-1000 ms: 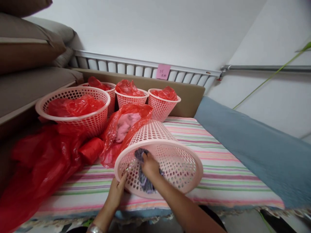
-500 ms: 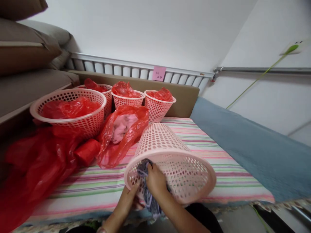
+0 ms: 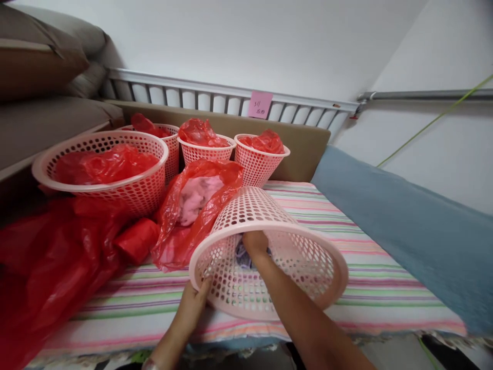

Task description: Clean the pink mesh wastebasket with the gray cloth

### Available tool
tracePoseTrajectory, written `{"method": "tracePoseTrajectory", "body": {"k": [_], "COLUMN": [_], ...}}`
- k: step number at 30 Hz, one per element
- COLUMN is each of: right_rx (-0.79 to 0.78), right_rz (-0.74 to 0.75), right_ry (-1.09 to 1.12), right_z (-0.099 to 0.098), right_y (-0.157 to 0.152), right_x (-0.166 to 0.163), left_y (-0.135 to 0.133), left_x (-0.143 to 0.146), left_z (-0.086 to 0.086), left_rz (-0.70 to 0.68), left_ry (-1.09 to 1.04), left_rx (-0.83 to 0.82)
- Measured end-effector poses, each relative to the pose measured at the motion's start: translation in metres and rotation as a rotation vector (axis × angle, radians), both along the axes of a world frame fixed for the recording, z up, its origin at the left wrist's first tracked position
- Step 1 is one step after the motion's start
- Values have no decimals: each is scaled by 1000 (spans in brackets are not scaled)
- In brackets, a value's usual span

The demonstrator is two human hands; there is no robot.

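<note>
A pink perforated plastic basket (image 3: pixel 246 205) lies on its side on the striped bedcover, its mouth toward me. My left hand (image 3: pixel 194 302) grips the basket's lower left rim. My right hand (image 3: pixel 254 243) is deep inside the basket, closed on a grey-blue cloth (image 3: pixel 242 255) pressed against the inner wall. Only a small part of the cloth shows beside the fingers.
A red plastic bag with a pink cloth (image 3: pixel 194 198) lies just left of the basket. A large pink basket (image 3: pixel 103 169) and three smaller ones (image 3: pixel 260 159), all lined with red bags, stand behind. Loose red plastic (image 3: pixel 50 267) fills the left. A blue blanket (image 3: pixel 404 236) lies at right.
My right hand has pushed the cloth from the basket's rim deeper inside. The basket has tipped back and shifted slightly; my left hand stays on its rim.
</note>
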State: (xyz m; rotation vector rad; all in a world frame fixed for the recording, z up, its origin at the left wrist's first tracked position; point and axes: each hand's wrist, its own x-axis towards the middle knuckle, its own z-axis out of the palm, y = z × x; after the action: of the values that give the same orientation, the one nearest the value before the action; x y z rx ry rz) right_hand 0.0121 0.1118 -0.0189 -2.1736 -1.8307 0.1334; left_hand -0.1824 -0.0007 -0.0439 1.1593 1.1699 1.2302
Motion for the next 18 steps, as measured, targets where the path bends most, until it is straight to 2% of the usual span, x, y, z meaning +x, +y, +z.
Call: {"method": "tracePoseTrajectory", "body": {"k": [3,6,9,12,15,18], "right_rx": [32,17,-6,3,-50,-135], "right_rz": [-12,58,154,322,422,481], "right_ry": [63,109,142,165,144,79], "right_z": [-2,-7,-10,-12,-14,-15], "right_y": [28,23,-16,-77,-135,-168], "right_x": [-6,-23,-39,-48,-48,-44], "left_y": [-4,-3,-1,-1,-1,0], "left_x": [8,8,7,6,0,-10], "left_z": [-10,-21,-29,-29,-19,-8], "left_rz": [-58,-42,-27,5,81,153], "left_ry": [-123,-120,-121,-179,-151,-112], "left_rx": [-51,-89,-91,-106,-66,-83]}}
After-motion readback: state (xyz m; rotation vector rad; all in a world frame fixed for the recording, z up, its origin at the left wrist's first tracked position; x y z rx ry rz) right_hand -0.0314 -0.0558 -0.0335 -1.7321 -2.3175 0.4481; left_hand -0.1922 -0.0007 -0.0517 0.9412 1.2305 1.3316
